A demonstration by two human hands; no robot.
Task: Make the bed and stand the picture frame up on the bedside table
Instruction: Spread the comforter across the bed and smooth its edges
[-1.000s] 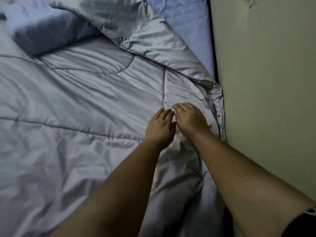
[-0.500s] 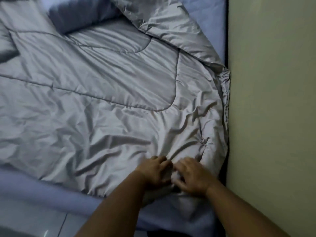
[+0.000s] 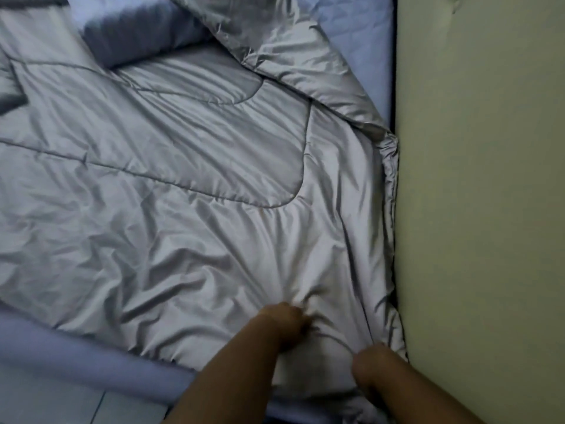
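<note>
A shiny grey quilted comforter (image 3: pixel 189 185) lies wrinkled across the bed, its far right corner folded back. My left hand (image 3: pixel 286 327) is closed on a pinch of the comforter near its foot edge. My right hand (image 3: pixel 374 364) is closed on the same cloth beside the wall, at the near right corner. Creases fan out from both grips. A blue pillow (image 3: pixel 137 35) rests at the head under the folded part. No picture frame or bedside table is in view.
A pale wall (image 3: pixel 483 209) runs along the bed's right side, tight against the comforter. Blue sheet (image 3: pixel 360 47) shows at the far right and along the near left edge of the mattress (image 3: pixel 61 359). Tiled floor (image 3: pixel 61 405) lies at the bottom left.
Both hands have drawn the comforter back toward the foot of the bed, then moved apart. The bunched cloth near the wall has flattened out.
</note>
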